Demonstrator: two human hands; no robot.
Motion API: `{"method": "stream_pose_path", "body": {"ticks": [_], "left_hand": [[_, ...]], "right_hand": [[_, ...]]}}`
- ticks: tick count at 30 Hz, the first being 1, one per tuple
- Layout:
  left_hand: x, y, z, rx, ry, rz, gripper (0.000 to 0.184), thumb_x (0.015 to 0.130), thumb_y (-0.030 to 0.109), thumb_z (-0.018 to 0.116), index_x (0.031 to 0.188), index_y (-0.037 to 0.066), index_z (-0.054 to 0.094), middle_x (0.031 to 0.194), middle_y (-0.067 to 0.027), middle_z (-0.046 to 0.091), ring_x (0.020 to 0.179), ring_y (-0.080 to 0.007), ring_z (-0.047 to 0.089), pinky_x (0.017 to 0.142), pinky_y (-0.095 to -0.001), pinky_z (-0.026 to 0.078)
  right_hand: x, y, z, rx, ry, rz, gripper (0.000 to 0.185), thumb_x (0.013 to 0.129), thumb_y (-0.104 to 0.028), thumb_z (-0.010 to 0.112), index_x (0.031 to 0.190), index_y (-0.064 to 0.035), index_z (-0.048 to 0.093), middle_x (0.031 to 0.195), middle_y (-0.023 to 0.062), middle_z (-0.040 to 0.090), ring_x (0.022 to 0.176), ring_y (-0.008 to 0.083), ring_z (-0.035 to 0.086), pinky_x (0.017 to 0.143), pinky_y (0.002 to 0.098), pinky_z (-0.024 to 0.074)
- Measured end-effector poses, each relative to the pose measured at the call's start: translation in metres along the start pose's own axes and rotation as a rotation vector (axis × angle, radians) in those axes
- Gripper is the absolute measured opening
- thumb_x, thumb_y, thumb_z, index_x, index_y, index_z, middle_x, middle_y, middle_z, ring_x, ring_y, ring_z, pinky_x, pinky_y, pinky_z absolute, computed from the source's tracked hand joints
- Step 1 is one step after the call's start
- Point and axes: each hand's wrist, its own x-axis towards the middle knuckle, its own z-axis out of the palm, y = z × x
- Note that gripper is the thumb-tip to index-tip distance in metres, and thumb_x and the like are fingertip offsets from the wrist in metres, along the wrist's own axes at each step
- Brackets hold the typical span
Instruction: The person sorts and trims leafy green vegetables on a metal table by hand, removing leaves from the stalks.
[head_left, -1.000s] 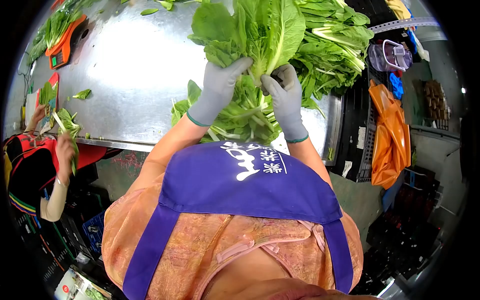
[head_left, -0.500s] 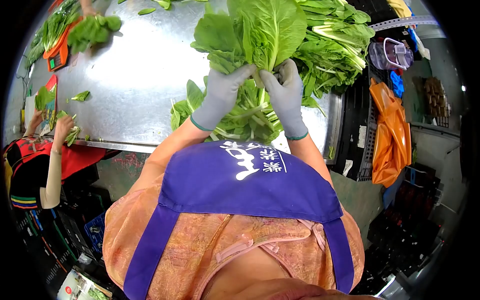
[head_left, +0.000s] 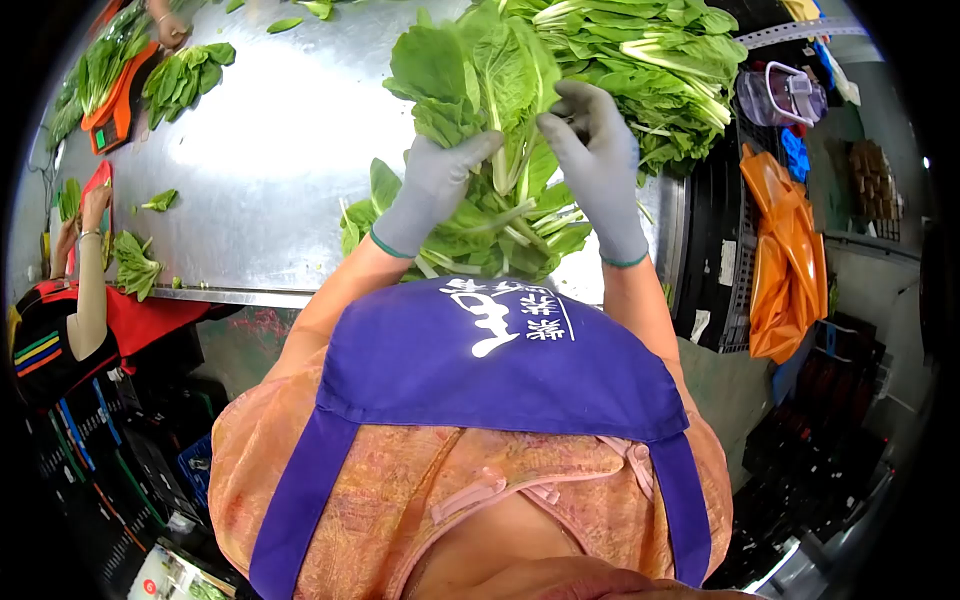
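Observation:
My left hand (head_left: pixel 440 185), in a grey glove, holds a bunch of leafy greens (head_left: pixel 485 90) with its thumb across the front. The fingers behind the leaves are hidden. Just right of that bunch is my gloved right hand (head_left: pixel 598 160), its fingers curved and apart from the thumb, with nothing visible between them. Below both hands lies a pile of loose greens (head_left: pixel 510 230) with pale stems. A larger heap of greens (head_left: pixel 660 80) is stacked at the upper right.
The metal table (head_left: pixel 270 200) carries a scale (head_left: pixel 108 125) with greens and another bunch (head_left: pixel 190 80) at the left. A co-worker's arm (head_left: pixel 90 270) is at the left edge; another person's hand (head_left: pixel 172 30) is above. Right are a black crate (head_left: pixel 735 290), orange plastic (head_left: pixel 782 260) and a jug (head_left: pixel 780 98).
My right hand has come away from the stem base and moved right. The held bunch shifted slightly. At left, the co-worker's arm moved up; greens near the scale were laid down.

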Motion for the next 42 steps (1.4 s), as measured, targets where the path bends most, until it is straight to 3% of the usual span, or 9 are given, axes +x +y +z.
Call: {"method": "stream_pose_path", "body": {"ticks": [3, 7, 10, 14, 22, 25, 28, 37, 42], "left_hand": [[-0.003, -0.006, 0.0, 0.09, -0.038, 0.061, 0.057, 0.066, -0.021, 0.062, 0.11, 0.014, 0.073, 0.113, -0.0097, 0.066, 0.107, -0.0291, 0.063, 0.094, -0.0372, 0.051], [-0.002, -0.019, -0.015, 0.596, -0.068, 0.601, 0.05, 0.072, -0.02, 0.065, 0.109, 0.013, 0.072, 0.113, -0.0093, 0.066, 0.107, -0.0274, 0.064, 0.093, -0.0361, 0.051], [0.006, -0.021, -0.021, 0.662, -0.036, 0.637, 0.05, 0.071, -0.021, 0.065, 0.11, 0.012, 0.071, 0.113, -0.0101, 0.066, 0.107, -0.0269, 0.064, 0.094, -0.0356, 0.051], [0.004, 0.006, -0.003, -0.545, -0.045, -0.281, 0.027, 0.089, 0.007, 0.067, 0.115, -0.001, 0.064, 0.112, -0.0085, 0.067, 0.101, -0.0206, 0.065, 0.086, -0.0324, 0.053], [-0.006, -0.017, -0.02, 0.771, -0.328, 0.474, 0.046, 0.075, -0.012, 0.067, 0.113, 0.013, 0.07, 0.122, -0.0124, 0.066, 0.113, -0.0285, 0.063, 0.097, -0.0363, 0.05], [-0.005, -0.006, -0.01, -0.021, -0.17, -0.108, 0.037, 0.077, -0.008, 0.069, 0.111, 0.008, 0.07, 0.116, -0.0096, 0.069, 0.104, -0.023, 0.067, 0.092, -0.0342, 0.051], [-0.003, -0.004, -0.005, -0.195, -0.128, -0.246, 0.031, 0.082, 0.004, 0.073, 0.111, -0.004, 0.067, 0.108, -0.0108, 0.071, 0.096, -0.013, 0.066, 0.084, -0.0276, 0.052], [-0.013, 0.01, 0.006, 0.217, -0.089, -0.129, 0.041, 0.08, 0.009, 0.078, 0.117, 0.0, 0.062, 0.103, -0.0041, 0.068, 0.091, -0.0119, 0.062, 0.082, -0.0295, 0.051], [-0.014, 0.005, -0.013, 0.243, -0.102, -0.123, 0.044, 0.082, 0.005, 0.075, 0.122, 0.0, 0.058, 0.106, -0.0034, 0.066, 0.093, -0.0117, 0.061, 0.082, -0.0283, 0.051]], "right_hand": [[0.004, 0.011, 0.007, 0.139, -0.079, 0.065, 0.043, 0.081, -0.013, 0.071, 0.119, 0.0025, 0.058, 0.091, 0.0074, 0.066, 0.068, 0.0101, 0.057, 0.065, 0.0256, 0.0485], [0.0, 0.006, 0.008, 0.514, -0.089, 0.218, 0.04, 0.085, -0.007, 0.067, 0.121, 0.0057, 0.055, 0.092, 0.0038, 0.06, 0.073, 0.0084, 0.055, 0.066, 0.0221, 0.047], [-0.005, 0.006, 0.006, 0.601, -0.033, 0.277, 0.041, 0.086, -0.006, 0.067, 0.124, 0.0061, 0.054, 0.093, 0.0028, 0.057, 0.075, 0.0087, 0.055, 0.067, 0.0217, 0.0468], [-0.009, 0.016, 0.006, 0.667, -0.019, 0.272, 0.04, 0.09, -0.005, 0.064, 0.127, 0.0038, 0.053, 0.097, 0.0035, 0.059, 0.073, 0.0076, 0.054, 0.066, 0.0226, 0.045], [-0.013, 0.019, 0.008, 0.681, -0.008, 0.241, 0.028, 0.091, -0.008, 0.067, 0.114, 0.0024, 0.056, 0.087, 0.0032, 0.061, 0.076, 0.0098, 0.058, 0.07, 0.0227, 0.0479], [-0.016, 0.017, 0.005, 0.628, -0.02, 0.271, 0.024, 0.089, -0.006, 0.07, 0.107, 0.0008, 0.056, 0.087, 0.0031, 0.061, 0.076, 0.0099, 0.058, 0.07, 0.0227, 0.0485], [-0.017, 0.019, 0.002, 0.49, -0.007, 0.235, 0.024, 0.087, -0.003, 0.07, 0.106, 0.0002, 0.056, 0.088, 0.0029, 0.061, 0.074, 0.0096, 0.058, 0.067, 0.0228, 0.0486], [-0.011, 0.031, -0.014, 0.241, 0.042, 0.131, 0.01, 0.082, 0.0, 0.067, 0.089, -0.0014, 0.06, 0.075, -0.0003, 0.058, 0.065, 0.0054, 0.053, 0.058, 0.0201, 0.0431], [0.005, 0.055, -0.057, 0.423, 0.428, 0.142, 0.009, 0.085, -0.004, 0.067, 0.092, -0.0032, 0.062, 0.077, 0.002, 0.06, 0.063, 0.0077, 0.053, 0.055, 0.0217, 0.0418]]}}
